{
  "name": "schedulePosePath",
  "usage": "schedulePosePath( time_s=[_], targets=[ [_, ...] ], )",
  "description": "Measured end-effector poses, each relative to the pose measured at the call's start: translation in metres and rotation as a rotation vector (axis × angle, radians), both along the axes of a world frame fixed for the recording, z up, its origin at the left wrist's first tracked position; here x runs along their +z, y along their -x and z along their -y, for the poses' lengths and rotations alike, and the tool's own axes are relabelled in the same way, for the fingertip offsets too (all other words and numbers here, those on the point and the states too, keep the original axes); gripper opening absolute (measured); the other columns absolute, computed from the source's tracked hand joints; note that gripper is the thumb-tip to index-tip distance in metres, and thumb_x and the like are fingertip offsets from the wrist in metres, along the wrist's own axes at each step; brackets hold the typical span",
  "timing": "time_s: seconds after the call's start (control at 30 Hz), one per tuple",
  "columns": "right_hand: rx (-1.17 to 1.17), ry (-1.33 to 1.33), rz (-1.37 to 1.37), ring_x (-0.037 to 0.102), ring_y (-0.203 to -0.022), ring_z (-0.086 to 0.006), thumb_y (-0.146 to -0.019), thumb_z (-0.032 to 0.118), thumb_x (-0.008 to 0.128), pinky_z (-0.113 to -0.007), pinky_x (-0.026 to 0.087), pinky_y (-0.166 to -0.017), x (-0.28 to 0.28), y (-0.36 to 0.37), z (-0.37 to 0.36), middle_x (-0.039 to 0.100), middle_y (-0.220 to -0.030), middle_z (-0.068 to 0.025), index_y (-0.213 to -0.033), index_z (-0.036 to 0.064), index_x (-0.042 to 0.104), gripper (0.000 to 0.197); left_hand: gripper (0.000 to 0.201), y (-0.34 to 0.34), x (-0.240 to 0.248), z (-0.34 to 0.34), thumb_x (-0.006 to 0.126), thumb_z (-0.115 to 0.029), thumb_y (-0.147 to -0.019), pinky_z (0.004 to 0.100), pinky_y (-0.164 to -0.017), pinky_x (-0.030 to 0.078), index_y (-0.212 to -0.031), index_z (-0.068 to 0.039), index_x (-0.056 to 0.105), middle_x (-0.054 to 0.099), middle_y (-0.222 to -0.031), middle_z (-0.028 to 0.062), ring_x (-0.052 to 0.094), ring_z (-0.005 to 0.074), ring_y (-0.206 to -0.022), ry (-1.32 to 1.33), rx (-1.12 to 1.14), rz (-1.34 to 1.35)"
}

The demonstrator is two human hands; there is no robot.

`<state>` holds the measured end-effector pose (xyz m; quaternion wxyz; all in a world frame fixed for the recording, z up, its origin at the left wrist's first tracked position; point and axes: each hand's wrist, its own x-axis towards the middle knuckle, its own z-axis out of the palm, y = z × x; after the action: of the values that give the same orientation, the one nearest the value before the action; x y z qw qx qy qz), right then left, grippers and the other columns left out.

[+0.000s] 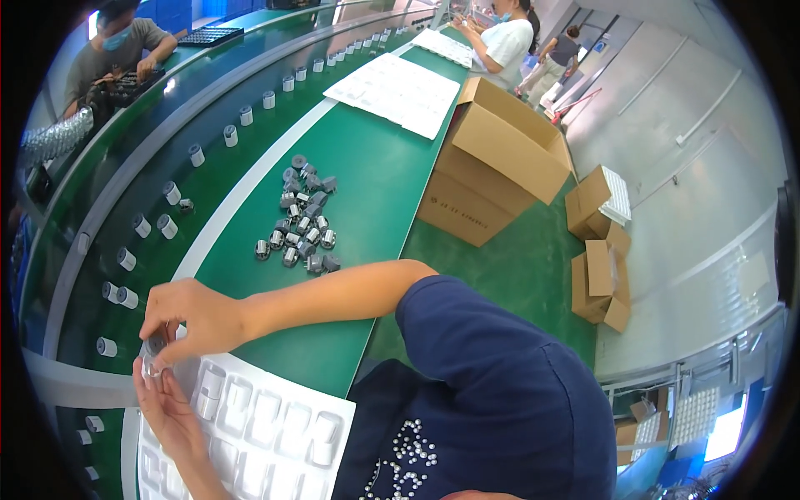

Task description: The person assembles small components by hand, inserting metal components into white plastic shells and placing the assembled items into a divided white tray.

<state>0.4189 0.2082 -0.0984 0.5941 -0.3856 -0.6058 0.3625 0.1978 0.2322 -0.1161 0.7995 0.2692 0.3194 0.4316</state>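
Over the corner of a white moulded tray [344,410], my two hands meet at a small grey-topped cylinder [156,343]. My right hand [198,317] comes in from the right and pinches its grey top. Below it, the fingertips of my left hand [172,414] are closed against the shiny, pale lower part. Fingers hide much of the piece. In a tray pocket beside my hands lies a white cylinder [210,393]; other pockets nearby look bare.
Loose grey-and-silver parts [300,217] lie heaped on the green table [367,187]. White cylinders [196,155] line the curved conveyor at left. Another white tray [396,92] and an open cardboard box [492,162] are beyond. Co-workers [117,54] work across the conveyor and farther off.
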Motion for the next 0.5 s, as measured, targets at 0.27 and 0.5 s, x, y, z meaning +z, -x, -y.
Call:
schedulePosePath(
  time_s=[0.27, 0.5],
  targets=[
    [0.021, -0.141, 0.256, 0.063, -0.079, -0.025, -0.075, 0.028, 0.078, -0.034, 0.05, -0.069, -0.013, 0.01, 0.003, 0.063, -0.09, -0.0114, -0.096, 0.0018, 0.073, 0.034, 0.044, -0.007, 0.006, 0.01, 0.051, -0.013, -0.102, 0.0207, -0.097, 0.051, -0.142, 0.001, 0.039, 0.055, -0.131, 0.0137, 0.06, 0.0128, -0.112, -0.122, -0.057, -0.144],
    [-0.072, -0.251, 0.381, 0.063, -0.084, -0.024, -0.071, 0.025, 0.078, -0.034, 0.052, -0.068, -0.011, 0.01, 0.008, 0.066, -0.091, -0.005, -0.091, 0.0097, 0.073, 0.026, 0.042, -0.023, 0.02, 0.021, 0.048, -0.016, -0.103, 0.022, -0.098, 0.049, -0.139, 0.005, 0.042, 0.053, -0.135, 0.0137, 0.059, 0.0132, -0.115, -0.166, -0.086, -0.16]
  ],
)
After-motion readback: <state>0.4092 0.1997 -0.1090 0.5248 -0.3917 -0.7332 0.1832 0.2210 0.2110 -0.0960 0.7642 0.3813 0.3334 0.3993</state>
